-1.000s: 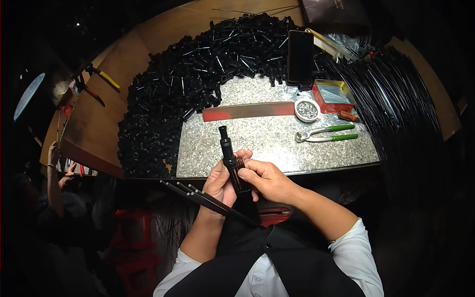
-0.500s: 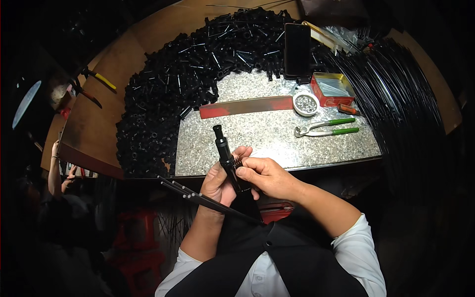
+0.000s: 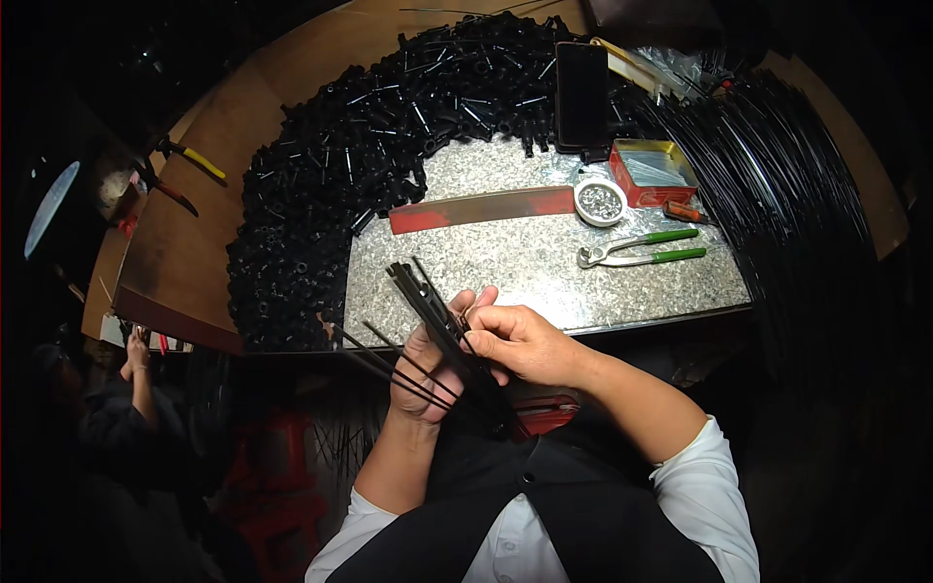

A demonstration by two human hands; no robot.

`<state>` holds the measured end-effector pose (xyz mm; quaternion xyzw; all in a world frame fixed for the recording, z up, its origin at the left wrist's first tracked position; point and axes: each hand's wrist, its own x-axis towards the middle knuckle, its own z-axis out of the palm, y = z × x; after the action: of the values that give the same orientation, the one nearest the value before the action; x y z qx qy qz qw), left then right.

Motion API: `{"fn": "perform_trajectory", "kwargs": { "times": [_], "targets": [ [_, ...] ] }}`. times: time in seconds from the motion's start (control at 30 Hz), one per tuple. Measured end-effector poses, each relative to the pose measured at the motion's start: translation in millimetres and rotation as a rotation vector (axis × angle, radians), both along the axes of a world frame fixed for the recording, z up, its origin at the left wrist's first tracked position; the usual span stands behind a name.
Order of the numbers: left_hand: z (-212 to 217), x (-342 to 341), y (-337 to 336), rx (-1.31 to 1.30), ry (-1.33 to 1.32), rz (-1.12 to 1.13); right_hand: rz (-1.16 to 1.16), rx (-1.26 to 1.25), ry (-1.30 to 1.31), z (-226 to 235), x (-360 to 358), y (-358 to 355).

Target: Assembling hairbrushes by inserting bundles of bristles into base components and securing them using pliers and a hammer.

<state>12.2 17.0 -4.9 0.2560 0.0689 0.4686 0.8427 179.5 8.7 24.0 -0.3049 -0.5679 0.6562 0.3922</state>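
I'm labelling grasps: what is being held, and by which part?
A black rod assembly, around its middle, by the left hand; the right hand is at its right side, exact pinch hidden.

The left head-worn fisheye camera looked down and forward from the near side of the speckled worktop (image 3: 525, 257), fairly close above it.

Left hand (image 3: 426, 377) holds a bundle of black rods (image 3: 431, 311) by the near edge of the bench (image 3: 525, 262); right hand (image 3: 520, 340) pinches at its side. Green-handled pincers (image 3: 666, 257) lie near a white bowl (image 3: 583, 216).
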Motion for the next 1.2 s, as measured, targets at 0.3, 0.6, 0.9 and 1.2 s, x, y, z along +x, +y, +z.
{"fn": "perform_trajectory", "kwargs": {
  "times": [0.3, 0.6, 0.9, 1.2],
  "targets": [
    [7, -1, 7, 0.125, 0.058, 0.096, -0.051, 0.087, -0.053, 7, -10, 2],
    [24, -21, -14, 0.504, 0.439, 0.748, -0.433, 0.677, -0.176, 14, -54, 7],
    [59, -36, -18, 0.258, 0.753, 0.9, -0.341, 0.61, -0.18, 14, -63, 5],
    [54, -49, -12, 0.406, 0.777, 0.832, -0.02, 0.006, -0.028, 26, -51, 16]
  ]
}}
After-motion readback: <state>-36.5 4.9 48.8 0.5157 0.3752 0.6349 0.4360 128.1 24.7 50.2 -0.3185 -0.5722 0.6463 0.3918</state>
